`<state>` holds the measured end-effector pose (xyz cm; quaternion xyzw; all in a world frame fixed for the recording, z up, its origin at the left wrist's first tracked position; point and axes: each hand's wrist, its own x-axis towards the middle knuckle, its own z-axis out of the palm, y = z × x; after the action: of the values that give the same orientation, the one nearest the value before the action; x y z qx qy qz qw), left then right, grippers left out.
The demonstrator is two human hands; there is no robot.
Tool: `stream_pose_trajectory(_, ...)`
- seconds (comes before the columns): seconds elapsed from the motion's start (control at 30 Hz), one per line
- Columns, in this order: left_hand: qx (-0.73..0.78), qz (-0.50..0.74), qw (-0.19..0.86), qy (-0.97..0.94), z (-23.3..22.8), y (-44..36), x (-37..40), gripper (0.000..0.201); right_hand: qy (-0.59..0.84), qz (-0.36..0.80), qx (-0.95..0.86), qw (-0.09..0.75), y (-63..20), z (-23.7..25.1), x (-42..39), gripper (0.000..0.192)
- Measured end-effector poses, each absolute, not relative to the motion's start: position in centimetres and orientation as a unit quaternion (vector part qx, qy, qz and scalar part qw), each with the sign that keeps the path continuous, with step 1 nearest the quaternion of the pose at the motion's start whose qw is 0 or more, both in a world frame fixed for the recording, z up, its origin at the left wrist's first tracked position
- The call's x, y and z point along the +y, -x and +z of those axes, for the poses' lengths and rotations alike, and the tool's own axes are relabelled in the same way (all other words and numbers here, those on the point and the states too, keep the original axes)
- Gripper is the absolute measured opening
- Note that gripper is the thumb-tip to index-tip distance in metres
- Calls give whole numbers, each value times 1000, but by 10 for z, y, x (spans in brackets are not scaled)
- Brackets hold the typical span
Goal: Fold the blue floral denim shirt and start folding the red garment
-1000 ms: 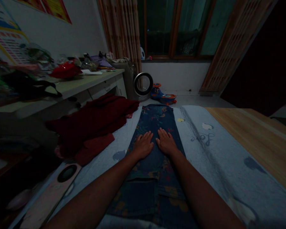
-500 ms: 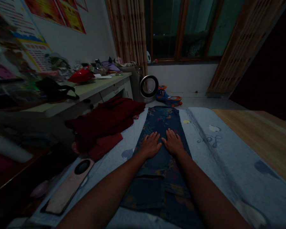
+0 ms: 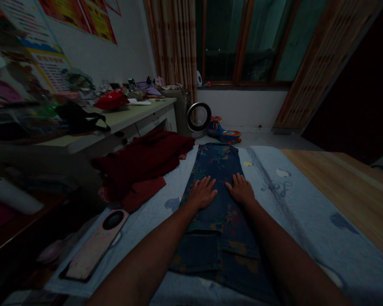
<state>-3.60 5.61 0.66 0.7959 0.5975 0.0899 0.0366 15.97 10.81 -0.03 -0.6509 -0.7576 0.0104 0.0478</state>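
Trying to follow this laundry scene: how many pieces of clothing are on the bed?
2 that I can tell. Patterned jeans lie flat mid-sheet under the left hand and right hand. A dark red garment is heaped at the bed's left edge; it may hide more.

Both forearms are bare from the lower edge of the view to the wrists, with no sleeve on either. The left hand (image 3: 203, 193) and right hand (image 3: 241, 191) wear no gloves, rings or watch.
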Motion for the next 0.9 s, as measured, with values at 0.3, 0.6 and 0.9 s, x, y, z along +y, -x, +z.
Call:
stream_pose_trajectory(0.3,601,121,49,-788,5,36,56,60,673,25,-738,29,-155,24,101,59)
stream_pose_trajectory(0.6,599,125,23,-791,2,36,55,53,579,50,-810,75,-109,4,65,57)
stream_pose_trajectory(0.9,605,125,9,-786,3,35,55,53,627,43,-776,54,-128,4,72,65)
